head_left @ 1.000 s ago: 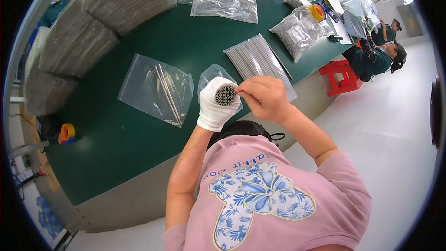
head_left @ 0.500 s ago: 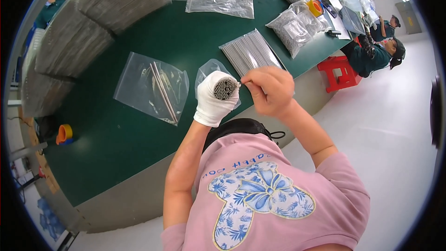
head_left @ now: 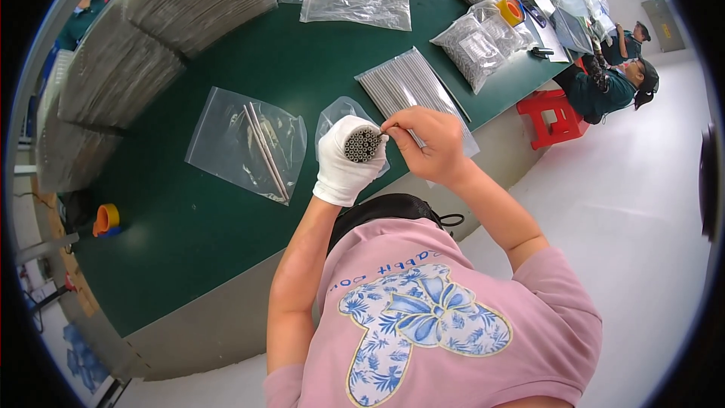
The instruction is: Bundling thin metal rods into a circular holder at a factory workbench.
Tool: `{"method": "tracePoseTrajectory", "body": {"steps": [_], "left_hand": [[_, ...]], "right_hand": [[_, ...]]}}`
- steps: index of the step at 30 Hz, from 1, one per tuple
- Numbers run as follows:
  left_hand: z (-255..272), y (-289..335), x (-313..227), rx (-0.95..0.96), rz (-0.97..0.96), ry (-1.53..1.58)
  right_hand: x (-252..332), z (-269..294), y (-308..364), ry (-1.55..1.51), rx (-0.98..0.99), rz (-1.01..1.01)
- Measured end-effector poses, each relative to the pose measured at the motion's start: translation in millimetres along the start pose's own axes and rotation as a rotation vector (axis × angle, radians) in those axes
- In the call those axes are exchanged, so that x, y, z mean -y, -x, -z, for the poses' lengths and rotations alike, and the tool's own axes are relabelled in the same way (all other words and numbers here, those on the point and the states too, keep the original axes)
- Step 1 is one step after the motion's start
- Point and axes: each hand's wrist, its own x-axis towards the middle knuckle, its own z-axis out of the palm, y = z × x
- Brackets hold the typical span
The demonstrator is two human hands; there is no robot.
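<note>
1 grn tbl (head_left: 189, 257) w/ tubes (head_left: 404, 83) (red stool (head_left: 533, 109))

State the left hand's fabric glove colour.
The left hand's fabric glove is white, best seen in the head view.

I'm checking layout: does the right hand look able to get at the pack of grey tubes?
Probably yes: the right hand appears near the pack of grey tubes, with nothing visible between, though that hand pinches beside the tube bundle.
</note>
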Motion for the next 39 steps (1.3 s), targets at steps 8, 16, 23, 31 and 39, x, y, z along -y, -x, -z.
{"method": "tracePoseTrajectory", "body": {"steps": [8, 16, 23, 31, 39], "left_hand": [[0.7, 2.0, -0.4, 0.014, 0.019, 0.043], [1.0, -2.4, -1.5, -0.011, 0.014, 0.019], [-2.5, 0.7, 0.4, -0.134, -0.062, -0.032], [-1.4, 0.2, 5.4, -0.113, -0.08, -0.084], [0.4, 0.1, 12.1, -0.079, -0.112, -0.07]], "right_hand": [[-0.7, -2.4, -3.7, 0.11, 0.037, 0.191], [-5.1, -6.8, -4.5, 0.143, 0.018, 0.166], [-7.3, -2.7, -6.8, 0.123, 0.019, 0.111], [2.3, 3.9, -18.6, 0.07, -0.057, 0.083], [-14.2, 17.5, -4.8, 0.109, 0.311, -0.117]]}}
